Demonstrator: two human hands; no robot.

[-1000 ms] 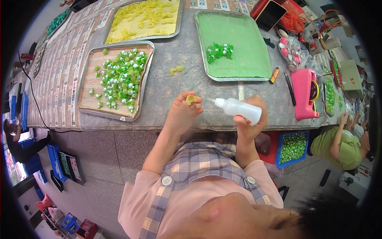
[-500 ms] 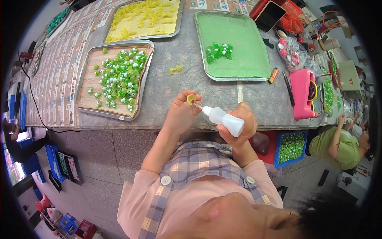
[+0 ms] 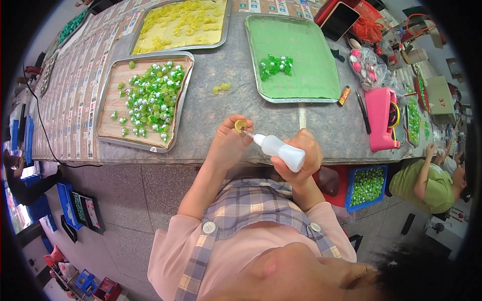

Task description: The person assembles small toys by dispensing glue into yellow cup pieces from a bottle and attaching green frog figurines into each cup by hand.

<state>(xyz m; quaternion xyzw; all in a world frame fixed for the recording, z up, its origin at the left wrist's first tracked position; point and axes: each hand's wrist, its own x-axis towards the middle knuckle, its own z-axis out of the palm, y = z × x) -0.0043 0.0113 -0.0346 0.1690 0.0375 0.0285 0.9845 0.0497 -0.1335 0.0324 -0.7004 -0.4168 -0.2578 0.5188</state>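
Note:
Between the thumb and fingers of my left hand I pinch a small yellow curved plastic piece. My right hand is wrapped round a white squeeze bottle, tilted so its thin nozzle points up and left. The nozzle tip is at the yellow piece; whether it touches is too small to tell. Beyond my hands, a couple of similar yellow pieces lie on the grey table cover. To the left stands a tray with many green pieces bearing white eyes.
A yellow-lined tray of yellow pieces lies at the far left. Ahead, a green-lined tray holds a cluster of green pieces. At right are a pink tape dispenser, a black pen and an orange tube. A blue crate sits below the table edge.
The squeeze bottle and my right hand have shifted slightly left. My left hand still holds the yellow piece in nearly the same place.

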